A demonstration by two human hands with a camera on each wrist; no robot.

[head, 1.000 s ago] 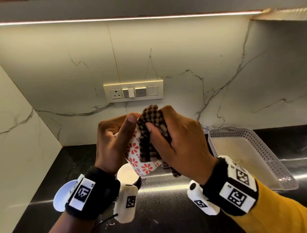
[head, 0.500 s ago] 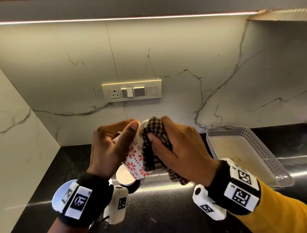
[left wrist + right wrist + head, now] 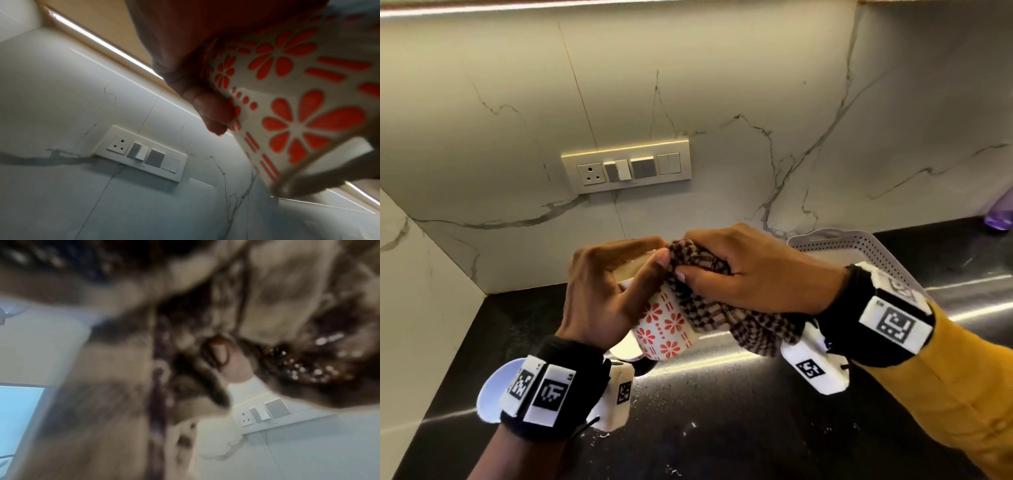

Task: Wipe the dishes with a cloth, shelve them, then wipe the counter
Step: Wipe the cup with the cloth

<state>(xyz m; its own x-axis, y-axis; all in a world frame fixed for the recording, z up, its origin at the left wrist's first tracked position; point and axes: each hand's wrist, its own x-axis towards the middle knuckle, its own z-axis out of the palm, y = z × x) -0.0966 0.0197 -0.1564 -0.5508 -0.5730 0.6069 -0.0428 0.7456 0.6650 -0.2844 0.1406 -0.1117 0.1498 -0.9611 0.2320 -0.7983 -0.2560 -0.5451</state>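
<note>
Above the black counter [image 3: 722, 428], both hands are working on one cup [image 3: 666, 325]. Left hand [image 3: 602, 294] is gripping the cup, white with red flowers, fingers curled round its side and thumb along the rim. Right hand [image 3: 753, 274] is clutching a brown checked cloth [image 3: 709, 308], bunching it against the cup's mouth and side. A white perforated basket [image 3: 873, 246] is sitting on the counter just behind the right wrist. A switch panel [image 3: 626, 166] is showing on the marble wall.
</note>
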